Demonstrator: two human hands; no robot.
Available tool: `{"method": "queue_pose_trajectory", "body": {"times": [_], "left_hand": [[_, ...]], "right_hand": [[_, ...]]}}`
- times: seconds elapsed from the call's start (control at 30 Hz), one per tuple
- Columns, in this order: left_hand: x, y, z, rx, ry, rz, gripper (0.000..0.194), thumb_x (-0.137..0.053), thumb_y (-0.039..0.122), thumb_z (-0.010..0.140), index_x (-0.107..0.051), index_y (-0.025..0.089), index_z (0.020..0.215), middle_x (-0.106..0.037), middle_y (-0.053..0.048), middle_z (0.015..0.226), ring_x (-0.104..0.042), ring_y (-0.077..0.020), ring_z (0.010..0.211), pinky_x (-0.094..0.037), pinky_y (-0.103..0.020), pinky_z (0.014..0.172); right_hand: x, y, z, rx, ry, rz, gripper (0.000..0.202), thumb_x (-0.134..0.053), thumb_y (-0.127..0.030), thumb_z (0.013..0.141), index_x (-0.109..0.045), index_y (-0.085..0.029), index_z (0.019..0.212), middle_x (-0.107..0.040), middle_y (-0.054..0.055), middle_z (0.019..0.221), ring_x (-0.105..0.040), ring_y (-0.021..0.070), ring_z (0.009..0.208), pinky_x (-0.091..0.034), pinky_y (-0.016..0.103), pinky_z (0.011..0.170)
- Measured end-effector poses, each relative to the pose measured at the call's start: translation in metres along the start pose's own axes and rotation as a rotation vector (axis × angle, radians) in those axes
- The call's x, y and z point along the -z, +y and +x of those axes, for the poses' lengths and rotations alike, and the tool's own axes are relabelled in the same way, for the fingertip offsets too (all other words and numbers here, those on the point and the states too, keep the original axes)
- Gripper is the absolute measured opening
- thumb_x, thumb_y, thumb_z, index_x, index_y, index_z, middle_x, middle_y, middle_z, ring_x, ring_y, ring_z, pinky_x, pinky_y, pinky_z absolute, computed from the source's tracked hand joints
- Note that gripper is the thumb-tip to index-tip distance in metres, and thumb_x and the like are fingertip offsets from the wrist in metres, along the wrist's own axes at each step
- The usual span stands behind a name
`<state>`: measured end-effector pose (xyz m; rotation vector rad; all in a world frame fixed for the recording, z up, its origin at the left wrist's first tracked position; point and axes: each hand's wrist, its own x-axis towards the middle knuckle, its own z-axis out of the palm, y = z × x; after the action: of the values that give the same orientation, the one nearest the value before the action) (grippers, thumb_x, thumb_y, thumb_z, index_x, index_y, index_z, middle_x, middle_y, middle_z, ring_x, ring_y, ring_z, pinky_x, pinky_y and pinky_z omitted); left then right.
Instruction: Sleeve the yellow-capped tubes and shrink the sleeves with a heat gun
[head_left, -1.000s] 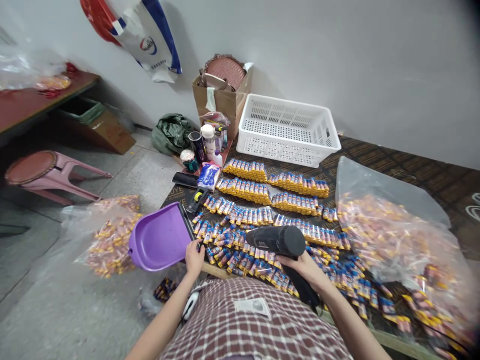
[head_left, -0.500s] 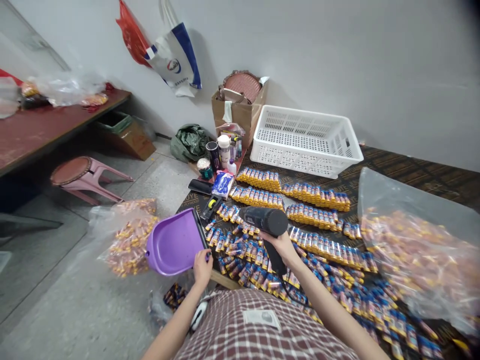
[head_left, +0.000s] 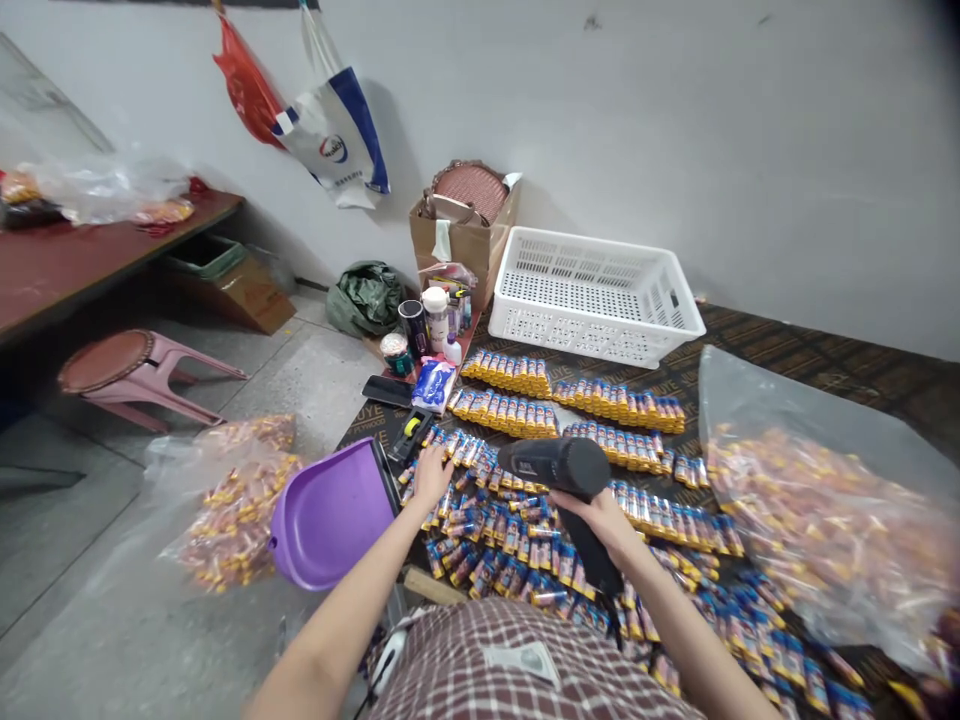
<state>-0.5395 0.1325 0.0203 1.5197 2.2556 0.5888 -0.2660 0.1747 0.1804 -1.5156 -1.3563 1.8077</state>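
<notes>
My right hand [head_left: 600, 518] is wrapped round the handle of a black heat gun or dryer [head_left: 559, 465], whose nozzle points left over small wrapped tubes with blue and yellow ends [head_left: 510, 520]. At the near left part of these tubes, my left hand [head_left: 433, 478] rests with its fingers on or just above them; whether it grips any is not clear. Beside that hand, a purple dustpan [head_left: 334, 515] lies at the table's left edge. Neat rows of tubes [head_left: 506, 412] stand farther back.
A white plastic crate [head_left: 596, 300] stands at the back by the wall. Clear bags of tubes lie right [head_left: 825, 500] and lower left [head_left: 240, 510]. A tape dispenser [head_left: 411, 435], bottles [head_left: 436, 315] and a pink stool [head_left: 142, 370] are on the left.
My left hand has left the dustpan's edge and reached forward to the tubes. My right hand has shifted slightly right and down with the heat gun. The whole view has shifted a little.
</notes>
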Motion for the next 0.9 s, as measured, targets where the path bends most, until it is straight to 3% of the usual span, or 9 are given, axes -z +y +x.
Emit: {"method": "queue_pose_trajectory", "body": {"times": [0.1, 0.2, 0.27, 0.37, 0.43, 0.53, 0.67, 0.8, 0.9], "left_hand": [[-0.010, 0.028, 0.032, 0.036, -0.086, 0.157, 0.048, -0.059, 0.033, 0.071, -0.049, 0.018, 0.116, -0.054, -0.012, 0.111, -0.047, -0.0267, 0.108, -0.037, -0.038, 0.091], [-0.022, 0.043, 0.046, 0.148, -0.127, 0.277, 0.072, -0.068, 0.040, 0.059, -0.042, 0.019, 0.122, -0.051, -0.015, 0.112, -0.047, -0.0310, 0.108, -0.039, -0.039, 0.087], [-0.029, 0.049, 0.049, 0.176, -0.130, 0.310, 0.074, -0.070, 0.041, 0.056, -0.041, 0.018, 0.120, -0.051, -0.016, 0.111, -0.047, -0.0321, 0.108, -0.039, -0.039, 0.085], [-0.034, 0.055, 0.048, 0.197, -0.149, 0.289, 0.059, -0.065, 0.035, 0.062, -0.043, 0.018, 0.115, -0.054, -0.015, 0.107, -0.053, -0.0299, 0.101, -0.042, -0.036, 0.079], [-0.035, 0.056, 0.045, 0.213, -0.174, 0.242, 0.048, -0.059, 0.029, 0.068, -0.043, 0.018, 0.113, -0.057, -0.014, 0.103, -0.058, -0.0265, 0.093, -0.043, -0.033, 0.075], [-0.030, 0.050, 0.034, 0.260, -0.163, 0.152, 0.048, -0.056, 0.028, 0.071, -0.041, 0.020, 0.116, -0.061, -0.012, 0.099, -0.062, -0.0251, 0.088, -0.043, -0.032, 0.072], [-0.019, 0.026, 0.008, 0.345, -0.089, 0.056, 0.051, -0.057, 0.027, 0.070, -0.040, 0.018, 0.118, -0.063, -0.013, 0.104, -0.061, -0.0259, 0.092, -0.044, -0.032, 0.073], [-0.012, 0.002, -0.021, 0.363, -0.152, 0.005, 0.053, -0.056, 0.023, 0.068, -0.042, 0.016, 0.119, -0.062, -0.014, 0.106, -0.060, -0.0248, 0.096, -0.044, -0.032, 0.077], [-0.009, -0.008, -0.035, 0.324, -0.150, 0.009, 0.054, -0.057, 0.026, 0.069, -0.043, 0.017, 0.120, -0.060, -0.014, 0.110, -0.058, -0.0248, 0.099, -0.044, -0.034, 0.080]], "right_hand": [[0.031, 0.011, -0.019, -0.081, 0.086, 0.056, 0.035, -0.070, -0.046, 0.065, -0.065, -0.014, 0.077, -0.065, 0.006, 0.061, -0.059, 0.0189, 0.051, -0.046, 0.030, 0.050], [0.055, 0.022, -0.034, -0.091, 0.265, 0.080, 0.033, -0.072, -0.044, 0.064, -0.065, -0.016, 0.078, -0.065, 0.005, 0.061, -0.059, 0.0198, 0.052, -0.045, 0.030, 0.048], [0.067, 0.028, -0.043, -0.091, 0.324, 0.080, 0.032, -0.073, -0.043, 0.063, -0.066, -0.017, 0.081, -0.067, 0.005, 0.065, -0.059, 0.0203, 0.054, -0.046, 0.030, 0.048], [0.073, 0.032, -0.051, -0.131, 0.302, 0.126, 0.033, -0.071, -0.043, 0.065, -0.066, -0.018, 0.086, -0.069, 0.007, 0.076, -0.061, 0.0213, 0.059, -0.047, 0.030, 0.050], [0.070, 0.033, -0.051, -0.152, 0.257, 0.147, 0.035, -0.070, -0.044, 0.066, -0.065, -0.018, 0.088, -0.070, 0.008, 0.078, -0.061, 0.0214, 0.058, -0.047, 0.031, 0.049], [0.057, 0.033, -0.042, -0.122, 0.190, 0.119, 0.037, -0.071, -0.045, 0.065, -0.065, -0.016, 0.087, -0.069, 0.008, 0.078, -0.061, 0.0213, 0.058, -0.046, 0.030, 0.050], [0.030, 0.025, -0.025, -0.110, 0.077, 0.091, 0.037, -0.071, -0.046, 0.063, -0.064, -0.015, 0.082, -0.067, 0.007, 0.069, -0.059, 0.0195, 0.055, -0.045, 0.030, 0.050], [0.004, 0.015, -0.011, -0.064, 0.026, 0.028, 0.037, -0.072, -0.044, 0.062, -0.062, -0.015, 0.083, -0.066, 0.005, 0.066, -0.057, 0.0178, 0.052, -0.045, 0.029, 0.050], [-0.003, 0.012, -0.003, 0.018, 0.013, 0.034, 0.038, -0.074, -0.041, 0.059, -0.062, -0.015, 0.085, -0.067, 0.005, 0.073, -0.058, 0.0176, 0.055, -0.046, 0.030, 0.054]]}}
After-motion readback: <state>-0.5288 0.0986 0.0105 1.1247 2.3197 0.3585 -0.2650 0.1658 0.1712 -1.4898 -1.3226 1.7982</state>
